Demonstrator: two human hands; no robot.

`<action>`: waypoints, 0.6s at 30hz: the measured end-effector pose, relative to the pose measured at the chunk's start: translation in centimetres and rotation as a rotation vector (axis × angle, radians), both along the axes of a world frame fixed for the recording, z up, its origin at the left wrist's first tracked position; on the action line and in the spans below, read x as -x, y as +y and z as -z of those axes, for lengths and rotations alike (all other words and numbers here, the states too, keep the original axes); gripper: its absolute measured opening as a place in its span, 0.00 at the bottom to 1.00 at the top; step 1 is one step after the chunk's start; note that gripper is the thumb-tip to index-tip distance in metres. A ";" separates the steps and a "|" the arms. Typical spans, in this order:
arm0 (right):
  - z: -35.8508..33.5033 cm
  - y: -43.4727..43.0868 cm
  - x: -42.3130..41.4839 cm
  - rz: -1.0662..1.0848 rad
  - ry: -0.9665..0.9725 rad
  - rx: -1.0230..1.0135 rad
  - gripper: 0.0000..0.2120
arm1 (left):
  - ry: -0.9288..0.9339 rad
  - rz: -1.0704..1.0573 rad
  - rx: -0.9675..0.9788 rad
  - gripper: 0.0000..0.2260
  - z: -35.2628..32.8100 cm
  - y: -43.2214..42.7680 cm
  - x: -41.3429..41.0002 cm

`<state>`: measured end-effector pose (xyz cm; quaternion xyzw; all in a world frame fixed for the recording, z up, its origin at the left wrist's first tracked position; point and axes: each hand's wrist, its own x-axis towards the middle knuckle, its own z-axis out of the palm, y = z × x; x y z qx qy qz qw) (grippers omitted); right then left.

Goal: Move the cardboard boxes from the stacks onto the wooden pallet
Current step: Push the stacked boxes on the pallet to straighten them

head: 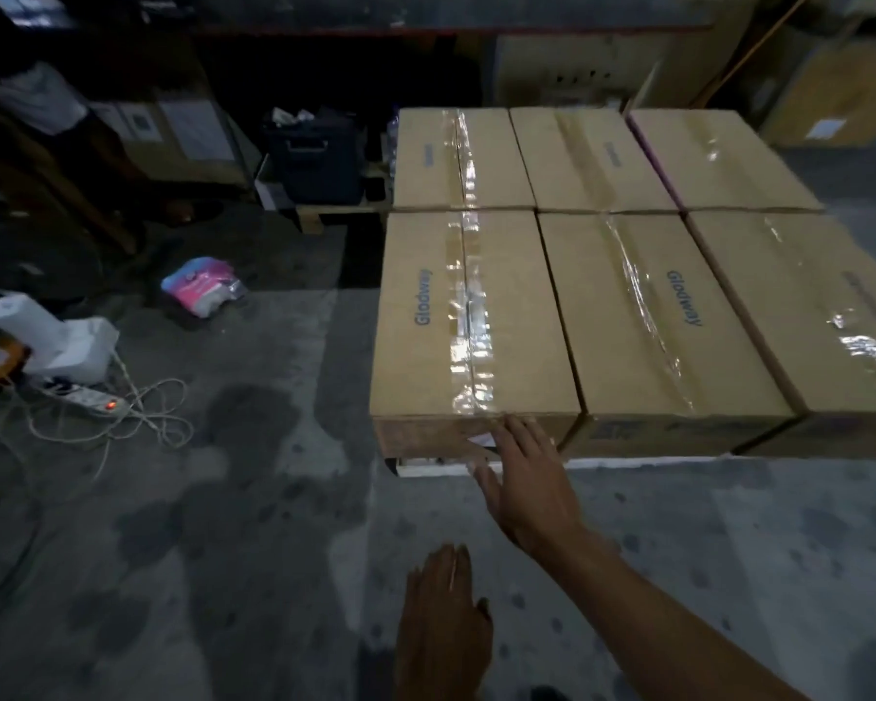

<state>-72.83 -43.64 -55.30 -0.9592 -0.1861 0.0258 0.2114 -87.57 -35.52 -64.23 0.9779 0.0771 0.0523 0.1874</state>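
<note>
Six tan boxes, sealed with shiny clear tape and printed "Glodway", sat in two rows of three. The right hand laid straight fingers against the front-left box, gripping nothing. Nearer than that box, the left hand hovered flat and empty.

Matt brown cardboard boxes sealed with glossy clear tape; rough concrete floor.

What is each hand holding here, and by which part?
Nothing is gripped. The right hand reaches with straight fingers to the near end of the front-left cardboard box; the left hand hangs open above the floor.
</note>
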 end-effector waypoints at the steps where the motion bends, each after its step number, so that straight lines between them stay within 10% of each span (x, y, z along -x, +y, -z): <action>1: 1.7 -0.1 -0.6 -0.024 -0.074 -0.028 0.33 | 0.050 0.008 0.069 0.28 2.4 -1.0 -1.0; 18: 23.7 1.4 -10.2 -0.155 -1.110 -0.137 0.30 | -0.488 -0.073 -0.325 0.39 32.9 5.9 -22.8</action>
